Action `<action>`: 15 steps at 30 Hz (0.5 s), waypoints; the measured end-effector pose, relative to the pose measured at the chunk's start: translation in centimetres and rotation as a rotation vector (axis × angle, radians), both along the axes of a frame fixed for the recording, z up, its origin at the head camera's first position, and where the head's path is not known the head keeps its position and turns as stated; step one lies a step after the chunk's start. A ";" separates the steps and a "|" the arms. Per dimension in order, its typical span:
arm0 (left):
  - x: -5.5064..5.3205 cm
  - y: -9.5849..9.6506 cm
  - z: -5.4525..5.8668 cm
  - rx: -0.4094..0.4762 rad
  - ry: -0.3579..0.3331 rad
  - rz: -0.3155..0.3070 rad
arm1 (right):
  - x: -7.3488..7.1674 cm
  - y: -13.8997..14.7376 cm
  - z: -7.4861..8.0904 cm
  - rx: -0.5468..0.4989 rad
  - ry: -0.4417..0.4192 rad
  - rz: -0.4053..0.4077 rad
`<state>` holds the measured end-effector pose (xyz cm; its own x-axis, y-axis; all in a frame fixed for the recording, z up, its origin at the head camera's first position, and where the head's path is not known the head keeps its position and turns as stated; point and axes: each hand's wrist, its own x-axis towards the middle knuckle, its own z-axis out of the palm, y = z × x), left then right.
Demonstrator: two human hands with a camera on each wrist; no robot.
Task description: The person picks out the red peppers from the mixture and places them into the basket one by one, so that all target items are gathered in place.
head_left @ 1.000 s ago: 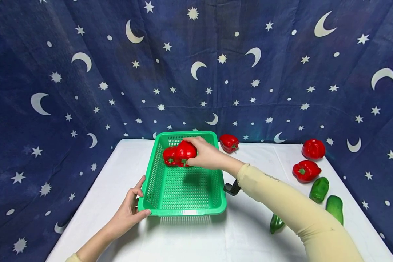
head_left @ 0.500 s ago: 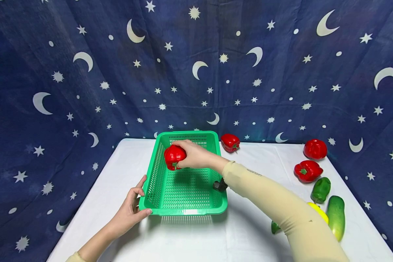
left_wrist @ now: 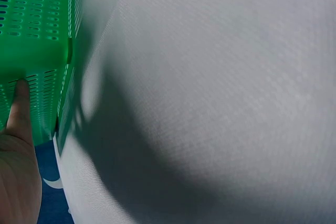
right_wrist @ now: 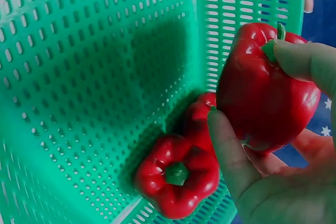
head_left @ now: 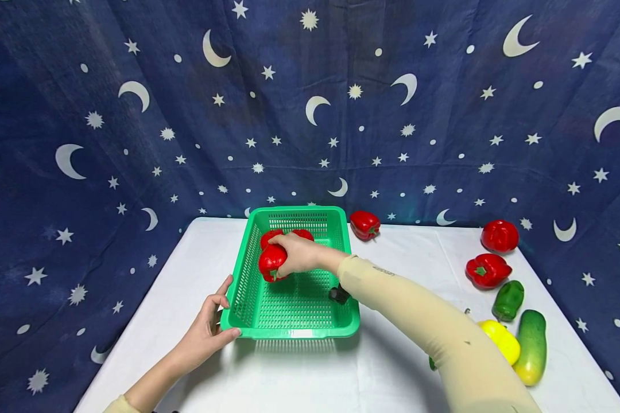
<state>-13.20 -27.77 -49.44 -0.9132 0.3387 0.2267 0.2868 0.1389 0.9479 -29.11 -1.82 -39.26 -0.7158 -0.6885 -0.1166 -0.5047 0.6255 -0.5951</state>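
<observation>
Red pepper [head_left: 271, 261] in the right hand's [head_left: 298, 256] grasp, beyond the left hand's [head_left: 208, 327] grip on green basket [head_left: 271, 334].

In the head view, the right grip [head_left: 298, 253] partly hides its red pepper [head_left: 271, 261], the sleeve [head_left: 413, 310] most of something green [head_left: 432, 363].

Right hand [head_left: 301, 253] in a curled grip, arm [head_left: 418, 312] outstretched; left hand [head_left: 209, 324] nearer, thumb [head_left: 224, 339] and fingers [head_left: 217, 300] apart.
</observation>
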 end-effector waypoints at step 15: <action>-0.1 -0.1 -0.1 0.000 0.011 0.007 | 0.2 -1.5 -1.5 0.109 -0.020 0.025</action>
<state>-13.29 -27.84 -49.52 -0.9128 0.3326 0.2370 0.2966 0.1411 0.9445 -28.94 -3.30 -40.74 -0.6952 -0.6886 -0.2063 -0.5095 0.6745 -0.5343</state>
